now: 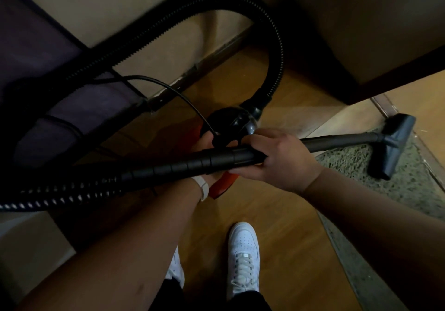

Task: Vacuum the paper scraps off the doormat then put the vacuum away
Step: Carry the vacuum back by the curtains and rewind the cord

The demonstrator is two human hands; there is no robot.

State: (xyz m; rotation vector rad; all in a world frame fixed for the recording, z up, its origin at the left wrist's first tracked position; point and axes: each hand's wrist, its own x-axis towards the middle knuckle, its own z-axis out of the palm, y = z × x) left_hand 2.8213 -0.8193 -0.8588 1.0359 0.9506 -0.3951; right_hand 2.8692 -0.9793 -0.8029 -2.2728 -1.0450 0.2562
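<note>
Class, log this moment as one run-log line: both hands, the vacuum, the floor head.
right hand grips wand | left hand on vacuum body, grip hidden | floor head on doormat | hose looped up

Dim, warm indoor light. Upper left of frame near black; hose [275,46] detail lost in shadow. Floor [289,238] brightest at centre and right, faint sheen. White shoe [243,245] lightest spot. Soft overall, slight blur. Wide-angle bending at edges.
</note>
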